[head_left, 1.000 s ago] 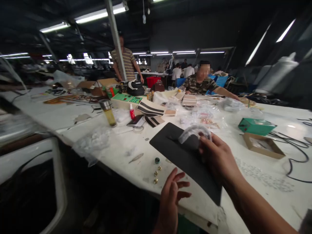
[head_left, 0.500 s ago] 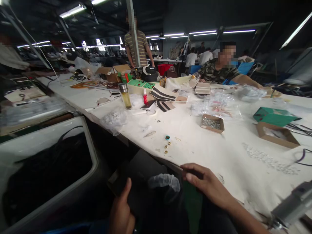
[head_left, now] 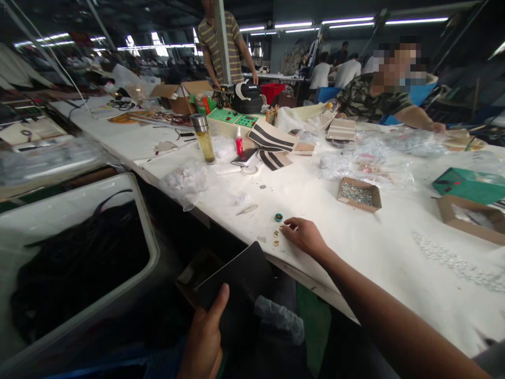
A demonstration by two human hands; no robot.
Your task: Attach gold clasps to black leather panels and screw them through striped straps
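Note:
In the head view my left hand (head_left: 209, 331) grips a flat black panel (head_left: 240, 279) with a rounded corner, thumb lying over its face. A band wrapped in clear plastic (head_left: 280, 318) shows in front of the panel, and how the two join is hidden in the dark. Over the table's near edge my right hand (head_left: 303, 235) reaches, thumb and fingers pinched at a small gold metal fitting (head_left: 281, 228). Two more gold fittings (head_left: 276, 238) lie just left of the fingertips. A small round teal-rimmed piece (head_left: 278, 217) sits right behind them.
White table (head_left: 315, 205) carries a cardboard box of metal bits (head_left: 357, 193), plastic bags (head_left: 371, 158), a bottle of yellowish liquid (head_left: 204, 139) and a red spray bottle (head_left: 239, 142). Left stands a white bin (head_left: 145, 221) of black material. A person in camouflage (head_left: 366, 97) works across.
My right hand has moved from the table's edge forward to the gold fittings. My left hand has risen slightly with the black panel, which is now tilted more upright.

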